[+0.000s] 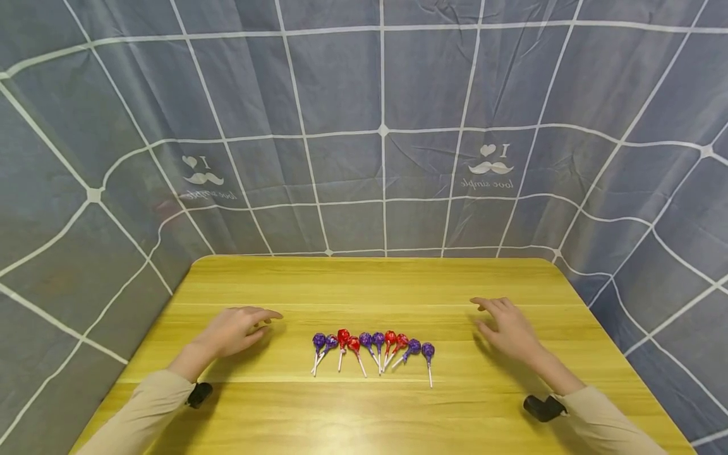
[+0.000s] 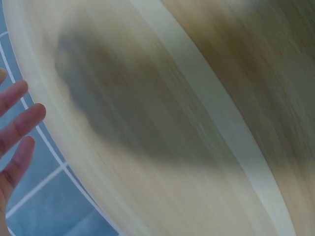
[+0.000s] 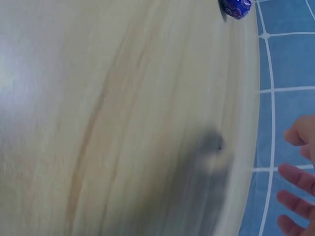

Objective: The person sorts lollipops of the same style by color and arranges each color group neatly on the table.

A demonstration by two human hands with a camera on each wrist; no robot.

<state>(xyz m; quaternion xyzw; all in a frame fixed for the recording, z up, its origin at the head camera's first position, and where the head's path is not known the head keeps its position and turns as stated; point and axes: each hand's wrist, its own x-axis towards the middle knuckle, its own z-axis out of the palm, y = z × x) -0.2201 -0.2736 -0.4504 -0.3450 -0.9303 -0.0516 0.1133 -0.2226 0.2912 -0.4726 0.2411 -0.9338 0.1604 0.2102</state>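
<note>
Several wrapped lollipops lie in a loose row across the middle of the table, their white sticks pointing toward the near edge. Purple ones, such as one lollipop [image 1: 428,351], sit at both ends and in the middle; red ones, such as another lollipop [image 1: 344,338], lie between. My left hand [image 1: 236,330] hovers over the table left of the row, fingers loosely extended and holding nothing. To the right of the row is my right hand [image 1: 508,330], likewise relaxed with nothing in it. A purple lollipop head [image 3: 237,7] shows at the top of the right wrist view.
The yellow wood-grain table [image 1: 364,417] has rounded far corners. A grey curtain [image 1: 352,170] with white grid lines hangs behind it and along both sides. Black wrist devices sit at the left cuff [image 1: 165,388] and right cuff [image 1: 588,407].
</note>
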